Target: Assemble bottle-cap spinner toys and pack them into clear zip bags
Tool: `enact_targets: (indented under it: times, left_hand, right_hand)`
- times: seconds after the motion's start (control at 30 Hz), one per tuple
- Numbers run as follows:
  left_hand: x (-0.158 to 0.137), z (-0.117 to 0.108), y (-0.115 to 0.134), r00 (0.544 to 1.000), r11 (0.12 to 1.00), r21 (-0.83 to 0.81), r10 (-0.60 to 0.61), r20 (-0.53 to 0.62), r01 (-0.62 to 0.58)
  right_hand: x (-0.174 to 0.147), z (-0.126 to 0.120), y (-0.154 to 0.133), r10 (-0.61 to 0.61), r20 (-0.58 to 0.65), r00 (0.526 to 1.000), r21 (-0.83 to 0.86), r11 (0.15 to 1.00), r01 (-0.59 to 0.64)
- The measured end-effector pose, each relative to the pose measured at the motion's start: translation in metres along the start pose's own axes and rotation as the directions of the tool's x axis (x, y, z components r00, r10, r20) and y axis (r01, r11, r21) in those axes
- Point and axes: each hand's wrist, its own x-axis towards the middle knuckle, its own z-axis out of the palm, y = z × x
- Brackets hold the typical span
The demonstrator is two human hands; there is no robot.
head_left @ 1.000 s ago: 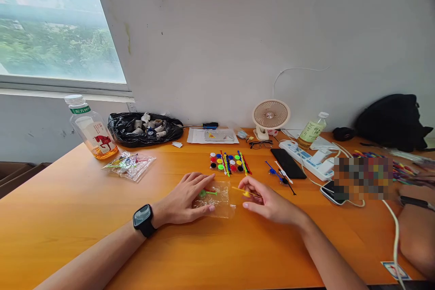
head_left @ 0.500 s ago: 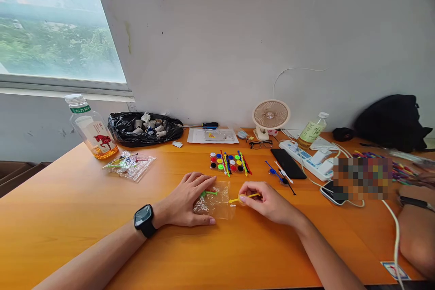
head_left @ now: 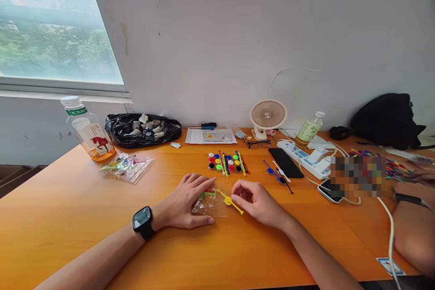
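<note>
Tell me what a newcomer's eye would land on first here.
Probably the bright yellow arrow-shaped piece in the right hand, at the edge of the clear bag under the left hand. Next, the colourful discs and sticks lined up just beyond the hands. Then perhaps the large bottle at far left, near the window.

One held yellow spinner (head_left: pixel 228 200); two drink bottles (head_left: pixel 93 139) (head_left: pixel 308 132); one fan (head_left: pixel 268 115); one power strip (head_left: pixel 302 161).

Bottle (head_left: pixel 86 122), white-capped, far left. Bag (head_left: pixel 116 130), black plastic (gaping, grey pieces (head_left: pixel 136 125) inside), beside it. Screwdriver (head_left: pixel 208 126), behind papers (head_left: pixel 195 136). Fan (head_left: pixel 268 114), beige, near wall (head_left: pixel 210 54); glasses (head_left: pixel 258 144) in front. Phone (head_left: pixel 287 163), black, flat, near power strip (head_left: pixel 303 157). Second bottle (head_left: pixel 308 131), green-labelled, behind strip.
</note>
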Motion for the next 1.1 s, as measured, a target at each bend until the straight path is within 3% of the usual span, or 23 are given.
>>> enact_targets:
  times: [0.07, 0.2, 0.4, 0.73, 0.93, 1.1]
  left_hand:
    - [0.000, 0.000, 0.000, 1.000, 1.000, 0.003, -0.007, 0.003, 0.007]
    - [0.000, 0.000, 0.000, 1.000, 1.000, 0.002, -0.008, 0.004, 0.008]
    - [-0.001, -0.001, 0.001, 1.000, 1.000, -0.008, -0.009, 0.000, 0.009]
    - [0.000, 0.001, 0.000, 1.000, 1.000, 0.004, 0.000, 0.014, 0.000]
    - [0.000, 0.002, -0.001, 1.000, 1.000, 0.004, 0.004, 0.012, -0.004]
    - [0.000, 0.001, 0.000, 1.000, 1.000, 0.003, 0.005, 0.004, -0.005]
  right_hand:
    - [-0.003, -0.003, 0.000, 0.002, 0.043, 0.999, -0.090, 0.996, 0.002]
    - [-0.006, -0.008, 0.003, 0.050, 0.134, 0.990, -0.047, 0.998, -0.044]
    - [-0.001, -0.009, 0.003, -0.001, -0.004, 1.000, -0.025, 1.000, 0.001]
    - [0.008, 0.020, 0.013, 0.051, -0.136, 0.989, 0.249, 0.968, -0.016]
    - [0.010, 0.029, 0.007, -0.040, -0.165, 0.986, 0.081, 0.995, 0.053]
    - [0.005, 0.028, -0.006, -0.151, -0.044, 0.988, -0.012, 0.989, 0.151]
